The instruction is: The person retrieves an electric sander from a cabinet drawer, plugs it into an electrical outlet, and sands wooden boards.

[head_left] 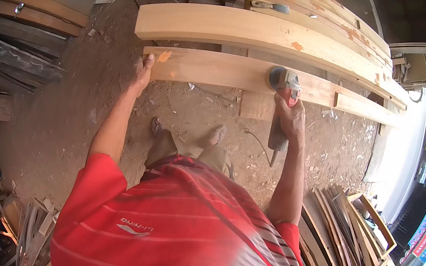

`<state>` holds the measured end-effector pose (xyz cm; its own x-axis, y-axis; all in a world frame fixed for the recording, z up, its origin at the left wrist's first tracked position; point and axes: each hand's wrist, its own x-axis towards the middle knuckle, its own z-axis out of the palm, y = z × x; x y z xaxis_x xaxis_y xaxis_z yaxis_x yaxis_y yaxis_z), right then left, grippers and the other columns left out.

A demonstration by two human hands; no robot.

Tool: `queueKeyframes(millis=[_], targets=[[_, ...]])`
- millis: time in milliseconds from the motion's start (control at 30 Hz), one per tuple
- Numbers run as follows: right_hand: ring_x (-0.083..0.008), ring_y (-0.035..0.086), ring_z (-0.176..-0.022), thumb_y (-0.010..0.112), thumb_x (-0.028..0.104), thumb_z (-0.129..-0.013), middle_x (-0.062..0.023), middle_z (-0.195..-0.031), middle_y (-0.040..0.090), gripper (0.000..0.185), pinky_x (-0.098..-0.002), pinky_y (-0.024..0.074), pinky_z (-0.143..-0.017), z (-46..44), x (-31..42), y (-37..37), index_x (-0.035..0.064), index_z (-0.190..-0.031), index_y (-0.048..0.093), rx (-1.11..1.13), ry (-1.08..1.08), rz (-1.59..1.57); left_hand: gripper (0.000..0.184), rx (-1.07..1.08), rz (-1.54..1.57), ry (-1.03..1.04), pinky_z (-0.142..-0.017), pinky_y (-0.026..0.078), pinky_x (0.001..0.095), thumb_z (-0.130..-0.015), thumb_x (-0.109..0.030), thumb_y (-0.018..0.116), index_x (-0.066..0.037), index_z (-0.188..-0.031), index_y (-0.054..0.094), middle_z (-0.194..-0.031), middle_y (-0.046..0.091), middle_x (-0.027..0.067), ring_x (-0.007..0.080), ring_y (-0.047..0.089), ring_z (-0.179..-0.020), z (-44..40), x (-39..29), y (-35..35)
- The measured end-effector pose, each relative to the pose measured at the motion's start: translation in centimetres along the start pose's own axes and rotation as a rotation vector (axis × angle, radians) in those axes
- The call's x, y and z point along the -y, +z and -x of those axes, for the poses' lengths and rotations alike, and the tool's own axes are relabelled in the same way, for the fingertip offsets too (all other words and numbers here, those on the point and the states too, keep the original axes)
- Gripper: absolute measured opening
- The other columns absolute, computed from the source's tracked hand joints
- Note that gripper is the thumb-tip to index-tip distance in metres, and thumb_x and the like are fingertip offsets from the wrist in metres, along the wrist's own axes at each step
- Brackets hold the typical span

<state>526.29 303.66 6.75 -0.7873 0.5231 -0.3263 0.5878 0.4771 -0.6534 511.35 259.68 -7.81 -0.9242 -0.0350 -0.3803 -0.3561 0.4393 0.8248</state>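
My left hand (144,71) grips the left end of a long wooden plank (206,68), thumb on its top face, beside an orange patch. My right hand (292,118) is wrapped round a red and grey power tool (288,89), whose round disc lies against the plank's face right of its middle. The tool's dark body and cord hang down toward me. Just beyond the plank lies a thicker pale beam (212,24). A small wood strip (353,105) sits along the plank's right part.
More planks (327,18) are stacked behind, with a scraper (270,6) on them. Scrap wood piles (340,238) stand at the lower right and lower left. Dark boards (17,54) lie at the left. A cord trails on the dusty, chip-strewn floor (61,128).
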Motion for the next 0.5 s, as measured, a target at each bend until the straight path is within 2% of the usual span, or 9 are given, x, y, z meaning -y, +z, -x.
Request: queueKeyframes(millis=[33, 100, 133, 167, 200, 300, 367, 467, 500], targets=[[-0.0387, 0.074, -0.103, 0.075, 0.053, -0.084, -0.0292, -0.103, 0.074, 0.074, -0.0467, 0.0549, -0.089, 1.0, 1.4, 2.4, -0.0123, -0.115, 0.064, 0.000, 0.029, 0.072, 0.084, -0.004, 0.003, -0.004, -0.106, 0.051, 0.0493, -0.104, -0.069, 0.044, -0.003, -0.155, 0.042, -0.145, 0.055, 0.0188, 0.0314, 0.056, -0.133, -0.1, 0.3, -0.5], [-0.0451, 0.072, -0.106, 0.075, 0.056, -0.083, -0.0359, -0.104, 0.071, 0.079, -0.0498, 0.0541, -0.091, 3.2, 4.6, 6.8, -0.0164, -0.110, 0.061, 0.054, 0.017, 0.061, 0.087, 0.076, 0.254, -0.011, -0.110, 0.048, 0.0486, -0.102, -0.072, 0.044, -0.002, -0.154, 0.045, -0.143, 0.057, 0.0182, 0.0306, 0.056, -0.133, 0.2, 1.1, -0.7], [-0.0267, 0.073, -0.092, 0.077, 0.051, -0.086, -0.0197, -0.095, 0.074, 0.064, -0.0406, 0.0551, -0.084, 3.5, 5.1, 9.4, -0.0055, -0.115, 0.066, 0.046, -0.010, 0.092, 0.087, 0.071, 0.275, -0.018, -0.110, 0.048, 0.0486, -0.102, -0.072, 0.044, -0.002, -0.154, 0.045, -0.143, 0.057, 0.0182, 0.0306, 0.056, -0.133, 0.5, 1.7, -1.1], [-0.0258, 0.073, -0.090, 0.077, 0.051, -0.086, -0.0193, -0.092, 0.074, 0.064, -0.0399, 0.0552, -0.082, 3.9, 5.4, 11.4, -0.0057, -0.114, 0.066, 0.051, -0.090, 0.107, 0.093, 0.137, 0.452, -0.102, -0.113, 0.045, 0.0473, -0.102, -0.075, 0.042, 0.001, -0.155, 0.042, -0.150, 0.053, 0.0198, 0.0319, 0.053, -0.137, 0.9, 2.3, -1.7], [-0.0254, 0.073, -0.088, 0.076, 0.050, -0.086, -0.0183, -0.090, 0.074, 0.062, -0.0393, 0.0552, -0.081, 4.7, 7.0, 12.8, -0.0053, -0.111, 0.066, 0.068, -0.065, 0.112, 0.099, 0.204, 0.625, -0.190, -0.116, 0.042, 0.0460, -0.101, -0.077, 0.040, 0.005, -0.157, 0.039, -0.156, 0.048, 0.0215, 0.0332, 0.050, -0.141, 1.6, 3.2, -2.7], [-0.0238, 0.072, -0.082, 0.076, 0.049, -0.086, -0.0155, -0.084, 0.072, 0.058, -0.0384, 0.0550, -0.077, 6.3, 10.9, 17.9, -0.0045, -0.105, 0.066, 0.095, -0.065, 0.131, 0.100, 0.203, 0.639, -0.345, -0.115, 0.043, 0.0468, -0.099, -0.079, 0.039, 0.002, -0.157, 0.040, -0.154, 0.051, 0.0207, 0.0324, 0.053, -0.137, 5.6, 9.7, -4.3], [-0.0226, 0.071, -0.079, 0.076, 0.049, -0.087, -0.0139, -0.080, 0.071, 0.056, -0.0380, 0.0546, -0.075, 6.0, 11.7, 20.1, -0.0040, -0.102, 0.066, 0.090, -0.102, 0.145, 0.091, 0.194, 0.582, -0.375, -0.088, 0.055, 0.0336, -0.100, -0.077, 0.045, 0.001, -0.148, 0.052, -0.131, 0.066, 0.0137, 0.0183, 0.065, -0.103, 7.8, 13.6, -4.7], [-0.0199, 0.067, -0.072, 0.075, 0.047, -0.088, -0.0104, -0.075, 0.069, 0.050, -0.0384, 0.0535, -0.070, 5.7, 12.7, 21.7, -0.0017, -0.095, 0.066, 0.130, -0.233, 0.107, 0.088, 0.233, 0.507, -0.447, -0.080, 0.055, 0.0288, -0.100, -0.075, 0.046, 0.001, -0.143, 0.057, -0.119, 0.070, 0.0107, 0.0139, 0.065, -0.095, 11.6, 18.8, -6.6], [-0.0286, 0.068, -0.084, 0.075, 0.050, -0.087, -0.0191, -0.085, 0.069, 0.058, -0.0422, 0.0534, -0.078, 5.8, 14.2, 20.7, -0.0055, -0.102, 0.064, 0.213, -0.183, 0.067, 0.088, 0.257, 0.507, -0.477, -0.080, 0.055, 0.0284, -0.100, -0.075, 0.046, 0.002, -0.142, 0.057, -0.117, 0.071, 0.0104, 0.0130, 0.064, -0.095, 12.9, 20.4, -7.9]])
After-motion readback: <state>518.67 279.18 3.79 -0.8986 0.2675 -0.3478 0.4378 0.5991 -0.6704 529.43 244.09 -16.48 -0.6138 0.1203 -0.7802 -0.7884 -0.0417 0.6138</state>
